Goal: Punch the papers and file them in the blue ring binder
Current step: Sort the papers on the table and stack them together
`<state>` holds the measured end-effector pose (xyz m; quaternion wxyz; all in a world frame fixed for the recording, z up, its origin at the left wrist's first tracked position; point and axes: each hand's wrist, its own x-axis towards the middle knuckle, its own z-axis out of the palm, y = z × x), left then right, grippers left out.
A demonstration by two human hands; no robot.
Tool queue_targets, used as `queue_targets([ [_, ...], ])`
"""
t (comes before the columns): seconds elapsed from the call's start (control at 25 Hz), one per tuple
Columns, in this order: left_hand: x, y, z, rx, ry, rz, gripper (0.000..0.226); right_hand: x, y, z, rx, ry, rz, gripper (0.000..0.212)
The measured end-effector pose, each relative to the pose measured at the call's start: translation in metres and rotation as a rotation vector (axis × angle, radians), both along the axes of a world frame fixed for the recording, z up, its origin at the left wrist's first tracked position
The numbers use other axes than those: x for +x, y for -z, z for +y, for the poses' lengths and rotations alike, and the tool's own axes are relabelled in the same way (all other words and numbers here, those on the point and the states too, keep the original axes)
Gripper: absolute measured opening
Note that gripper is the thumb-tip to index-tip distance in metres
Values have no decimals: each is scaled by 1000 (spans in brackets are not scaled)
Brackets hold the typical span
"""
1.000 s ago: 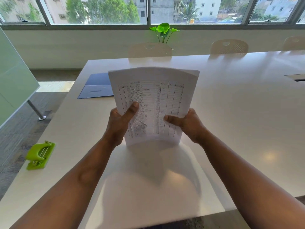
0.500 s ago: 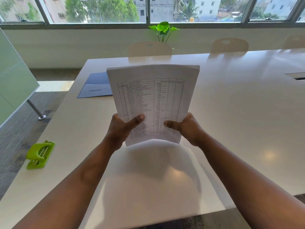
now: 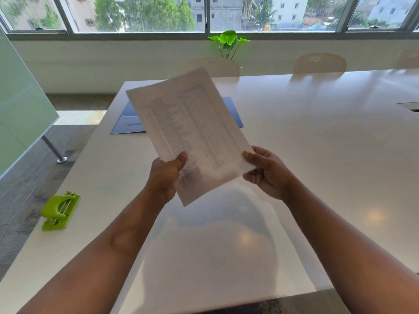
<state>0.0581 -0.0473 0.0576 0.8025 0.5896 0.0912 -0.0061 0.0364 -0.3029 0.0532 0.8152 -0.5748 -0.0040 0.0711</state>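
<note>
A stack of printed papers point(image 3: 188, 123) with a table on the top sheet is held above the white table point(image 3: 317, 143), tilted with its top leaning left. My left hand point(image 3: 166, 175) grips its lower left edge, thumb on the front. My right hand point(image 3: 265, 172) pinches the lower right corner. The blue ring binder point(image 3: 127, 123) lies flat at the far left of the table, mostly hidden behind the papers. A green hole punch point(image 3: 60, 210) sits near the table's left edge.
Pale chairs point(image 3: 319, 63) stand along the far side of the table. A green plant point(image 3: 229, 41) stands by the window. A frosted glass panel point(image 3: 20, 109) on a metal leg stands left of the table. A cable slot point(image 3: 410, 107) is at the right.
The papers were upright with their bottom edge near the table; now they are lifted and rotated counter-clockwise. My right hand has slid to the lower right corner.
</note>
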Motion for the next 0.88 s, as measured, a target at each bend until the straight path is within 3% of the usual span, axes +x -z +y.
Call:
queue_targets([
  [0.08, 0, 2, -5, -141, -58, 54, 16, -9, 8, 13, 207, -58, 109, 29],
  [0.2, -6, 7, -22, -199, -112, 49, 18, -15, 19, 49, 183, -43, 110, 31],
  [0.4, -14, 16, -45, -272, -191, 74, 16, -3, 18, 78, 263, 215, 144, 34],
  [0.56, -18, 20, -40, -324, -116, 22, 21, -1, 20, 72, 203, 227, 146, 32],
  [0.68, -9, 14, -11, -367, -134, -36, 28, 4, 20, 40, 36, 259, 57, 27],
  [0.76, 3, 8, 20, -321, -166, -62, 27, 10, 19, 10, -123, 249, -42, 20],
  [0.88, 16, 0, 66, -20, -75, -70, 19, 12, 9, -25, -195, 162, -115, 28],
])
